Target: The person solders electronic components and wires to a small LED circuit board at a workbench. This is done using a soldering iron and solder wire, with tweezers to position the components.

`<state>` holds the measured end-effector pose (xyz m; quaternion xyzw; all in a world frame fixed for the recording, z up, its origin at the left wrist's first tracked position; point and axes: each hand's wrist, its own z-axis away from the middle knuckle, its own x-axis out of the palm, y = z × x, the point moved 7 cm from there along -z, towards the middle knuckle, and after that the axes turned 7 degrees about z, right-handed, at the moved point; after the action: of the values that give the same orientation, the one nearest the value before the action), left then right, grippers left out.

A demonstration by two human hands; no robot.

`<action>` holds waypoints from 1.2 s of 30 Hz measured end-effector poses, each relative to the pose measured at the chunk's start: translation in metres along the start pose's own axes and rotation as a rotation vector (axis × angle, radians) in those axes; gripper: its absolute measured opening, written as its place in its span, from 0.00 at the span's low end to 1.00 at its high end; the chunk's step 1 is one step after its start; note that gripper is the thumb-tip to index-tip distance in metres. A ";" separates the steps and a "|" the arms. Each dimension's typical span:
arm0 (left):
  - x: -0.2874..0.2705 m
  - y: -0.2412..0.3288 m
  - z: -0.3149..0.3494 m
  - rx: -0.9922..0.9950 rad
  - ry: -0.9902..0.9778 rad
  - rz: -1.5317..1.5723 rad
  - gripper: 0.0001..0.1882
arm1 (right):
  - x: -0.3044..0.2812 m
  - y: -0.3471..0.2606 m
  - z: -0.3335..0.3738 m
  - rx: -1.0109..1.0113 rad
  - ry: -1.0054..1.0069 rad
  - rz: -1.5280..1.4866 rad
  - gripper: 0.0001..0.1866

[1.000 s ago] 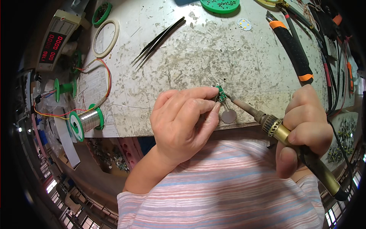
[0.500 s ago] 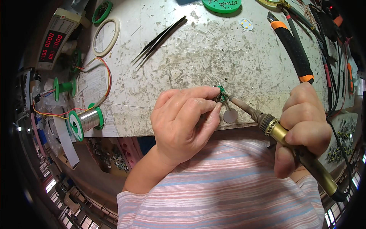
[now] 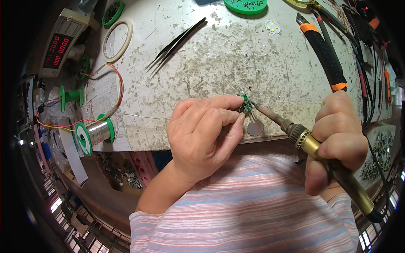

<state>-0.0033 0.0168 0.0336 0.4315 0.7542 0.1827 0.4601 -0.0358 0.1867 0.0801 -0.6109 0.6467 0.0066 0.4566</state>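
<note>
Near the front edge of the worktable, my left hand [image 3: 202, 130] has its fingers closed in a pinch on a small green circuit board [image 3: 247, 102]. A round grey metal disc [image 3: 255, 128] hangs off the board's near side on thin legs. Thin solder wire [image 3: 145, 117] runs from a spool [image 3: 98, 133] at the left and goes out of sight behind my left hand. My right hand [image 3: 339, 135] is wrapped around the brass-and-black handle of a soldering iron [image 3: 303, 137]. Its tip lies close by the board's right edge; whether they touch, I cannot tell.
Black tweezers [image 3: 177, 45] lie beyond my left hand. Cutters with black-and-orange handles [image 3: 324, 57] lie at the right. A green dish of small parts [image 3: 246, 5], a tape ring [image 3: 117, 41] and a small white round board [image 3: 272, 27] sit farther back. A red-digit display [image 3: 57, 46] stands left.
The iron has drawn back slightly to the right, its tip moving off the board's face toward its edge. My left hand and the board stay put. Digits on the display changed.
</note>
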 end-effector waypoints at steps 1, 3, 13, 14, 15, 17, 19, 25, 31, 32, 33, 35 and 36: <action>0.000 0.000 0.000 0.001 0.002 0.000 0.09 | -0.001 0.000 0.001 -0.008 0.016 -0.008 0.24; 0.000 0.000 0.000 0.000 0.001 -0.002 0.09 | -0.001 0.000 0.002 -0.017 0.032 -0.016 0.23; -0.001 -0.001 0.001 -0.016 -0.012 0.011 0.09 | -0.004 0.000 0.005 -0.034 0.088 -0.022 0.20; -0.001 -0.001 0.001 -0.016 -0.011 0.010 0.09 | -0.004 0.000 0.005 -0.039 0.084 -0.025 0.20; -0.001 -0.001 0.001 -0.014 -0.012 0.010 0.09 | -0.004 0.000 0.005 -0.039 0.084 -0.024 0.20; -0.001 -0.001 0.001 -0.012 -0.012 0.010 0.09 | -0.004 -0.001 0.005 -0.037 0.082 -0.035 0.20; -0.001 -0.001 0.000 -0.018 -0.018 0.016 0.09 | -0.005 -0.001 0.006 -0.031 0.080 -0.029 0.20; 0.000 -0.006 0.002 -0.081 0.008 0.060 0.09 | -0.009 0.001 0.011 -0.002 0.079 -0.051 0.19; 0.000 -0.011 0.005 -0.211 0.018 0.119 0.09 | -0.012 0.002 0.014 0.062 0.075 -0.059 0.19; 0.000 -0.011 0.005 -0.211 0.018 0.119 0.09 | -0.011 0.003 0.014 0.077 0.075 -0.054 0.19; 0.001 -0.012 0.005 -0.226 0.016 0.131 0.08 | -0.011 0.002 0.014 0.078 0.076 -0.053 0.19; 0.001 -0.012 0.005 -0.241 0.014 0.143 0.08 | -0.011 0.002 0.014 0.083 0.080 -0.051 0.19; 0.001 -0.012 0.004 -0.245 0.017 0.147 0.08 | -0.011 0.002 0.014 0.083 0.081 -0.050 0.19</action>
<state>-0.0055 0.0106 0.0228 0.4245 0.6966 0.3102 0.4882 -0.0311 0.2042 0.0771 -0.6073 0.6488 -0.0564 0.4551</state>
